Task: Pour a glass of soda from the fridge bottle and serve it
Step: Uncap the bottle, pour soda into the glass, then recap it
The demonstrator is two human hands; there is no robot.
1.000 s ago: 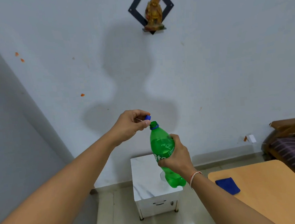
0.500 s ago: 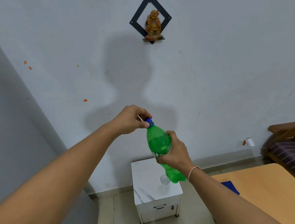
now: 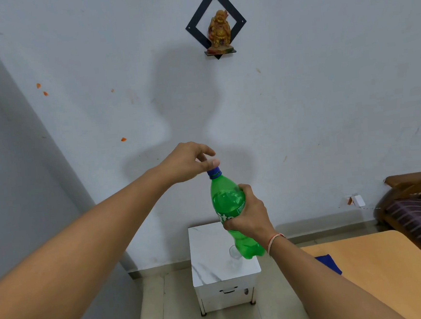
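My right hand (image 3: 250, 215) grips a green soda bottle (image 3: 226, 202) round its middle and holds it upright in the air, tilted slightly left. The bottle's blue cap (image 3: 214, 172) sits on the neck, and my left hand (image 3: 188, 162) pinches that cap from above with thumb and fingertips. A clear drinking glass (image 3: 234, 254) stands on the small white marble-top cabinet (image 3: 209, 255) below, partly hidden behind the bottle's base.
A wooden table (image 3: 379, 272) lies at the lower right with a blue cloth (image 3: 329, 263) on its near-left corner. A wooden bench with a striped cushion (image 3: 420, 215) stands at the far right. A figurine on a wall shelf (image 3: 219, 30) hangs overhead. Tiled floor surrounds the cabinet.
One second ago my left hand held the blue cap apart from the open bottle neck. The cap now sits on the neck under my pinching fingers. The view has tilted slightly down.
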